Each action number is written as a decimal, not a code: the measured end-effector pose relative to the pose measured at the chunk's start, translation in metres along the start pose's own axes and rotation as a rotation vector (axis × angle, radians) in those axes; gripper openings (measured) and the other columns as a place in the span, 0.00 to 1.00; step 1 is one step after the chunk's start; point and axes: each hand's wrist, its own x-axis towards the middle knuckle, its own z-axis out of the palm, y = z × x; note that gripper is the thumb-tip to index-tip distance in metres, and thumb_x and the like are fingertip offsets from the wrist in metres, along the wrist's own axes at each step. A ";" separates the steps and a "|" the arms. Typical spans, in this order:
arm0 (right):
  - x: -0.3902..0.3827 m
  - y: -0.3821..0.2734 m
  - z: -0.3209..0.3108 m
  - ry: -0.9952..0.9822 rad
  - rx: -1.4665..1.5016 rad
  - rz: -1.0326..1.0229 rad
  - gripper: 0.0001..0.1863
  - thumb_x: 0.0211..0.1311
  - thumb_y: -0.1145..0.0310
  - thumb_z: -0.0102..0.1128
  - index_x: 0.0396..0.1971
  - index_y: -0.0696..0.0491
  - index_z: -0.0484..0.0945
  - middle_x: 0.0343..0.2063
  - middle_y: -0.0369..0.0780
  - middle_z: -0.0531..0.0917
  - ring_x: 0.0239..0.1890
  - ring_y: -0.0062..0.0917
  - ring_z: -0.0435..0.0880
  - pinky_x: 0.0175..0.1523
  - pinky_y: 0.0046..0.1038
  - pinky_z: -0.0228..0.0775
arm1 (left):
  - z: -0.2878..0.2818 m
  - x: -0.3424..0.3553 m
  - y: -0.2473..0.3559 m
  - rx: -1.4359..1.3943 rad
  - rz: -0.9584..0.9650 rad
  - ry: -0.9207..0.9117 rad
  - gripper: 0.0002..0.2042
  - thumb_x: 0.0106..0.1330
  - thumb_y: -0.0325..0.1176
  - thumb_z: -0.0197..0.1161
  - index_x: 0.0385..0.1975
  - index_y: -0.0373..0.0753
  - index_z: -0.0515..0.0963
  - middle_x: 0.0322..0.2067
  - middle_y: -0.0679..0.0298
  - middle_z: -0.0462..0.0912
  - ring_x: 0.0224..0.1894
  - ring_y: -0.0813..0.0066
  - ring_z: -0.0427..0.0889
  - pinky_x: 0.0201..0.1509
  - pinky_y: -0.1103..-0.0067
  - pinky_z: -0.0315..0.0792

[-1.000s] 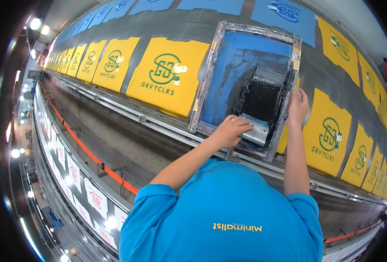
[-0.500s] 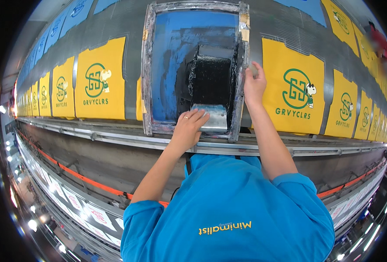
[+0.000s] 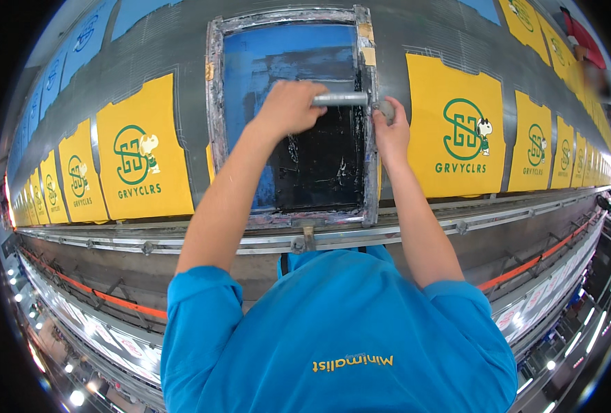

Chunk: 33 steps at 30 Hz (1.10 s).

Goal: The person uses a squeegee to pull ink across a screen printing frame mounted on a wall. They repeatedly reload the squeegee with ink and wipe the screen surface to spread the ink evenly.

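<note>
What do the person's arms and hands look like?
Both arms come out of short, bright blue sleeves, so the forearms are bare. The left hand and right hand wear no gloves. I see no watch or rings.

Long grey print table [image 3: 181, 62], metal rails [image 3: 181, 237]

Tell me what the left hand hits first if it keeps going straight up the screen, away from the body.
Likely the frame's far rail: the left hand, gripping the squeegee handle, has only blue mesh ahead.
</note>
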 end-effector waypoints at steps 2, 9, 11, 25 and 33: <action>0.002 -0.009 -0.003 -0.045 0.044 0.031 0.26 0.71 0.65 0.69 0.66 0.53 0.77 0.51 0.46 0.87 0.51 0.30 0.86 0.59 0.31 0.77 | -0.001 0.022 -0.011 0.014 -0.068 -0.055 0.16 0.67 0.39 0.72 0.53 0.46 0.87 0.43 0.54 0.91 0.50 0.46 0.88 0.55 0.58 0.80; 0.054 -0.100 -0.001 -0.292 -0.179 -0.846 0.19 0.64 0.57 0.75 0.48 0.54 0.87 0.39 0.46 0.87 0.48 0.47 0.86 0.57 0.44 0.78 | -0.003 0.035 -0.014 0.072 -0.166 -0.139 0.14 0.67 0.43 0.73 0.49 0.47 0.88 0.42 0.55 0.91 0.48 0.47 0.88 0.52 0.57 0.81; 0.067 -0.110 0.018 -0.479 -0.469 -0.762 0.16 0.63 0.58 0.75 0.41 0.56 0.86 0.39 0.45 0.87 0.48 0.46 0.86 0.54 0.45 0.78 | 0.000 0.038 -0.016 0.129 -0.182 -0.103 0.13 0.66 0.45 0.73 0.47 0.48 0.89 0.41 0.56 0.92 0.47 0.47 0.89 0.50 0.57 0.81; -0.104 -0.058 -0.020 -0.487 -0.454 -0.796 0.10 0.53 0.74 0.68 0.35 0.53 0.78 0.34 0.43 0.82 0.41 0.43 0.82 0.46 0.44 0.76 | 0.058 -0.125 0.056 0.003 -0.054 0.013 0.11 0.57 0.33 0.72 0.41 0.45 0.89 0.42 0.57 0.92 0.48 0.58 0.90 0.51 0.63 0.79; 0.055 -0.128 0.011 -0.538 -0.613 -0.696 0.13 0.60 0.64 0.75 0.39 0.53 0.82 0.38 0.47 0.88 0.47 0.48 0.88 0.50 0.50 0.80 | -0.021 0.034 -0.007 0.079 -0.177 -0.119 0.15 0.60 0.49 0.78 0.37 0.45 0.91 0.35 0.52 0.91 0.42 0.47 0.90 0.49 0.56 0.83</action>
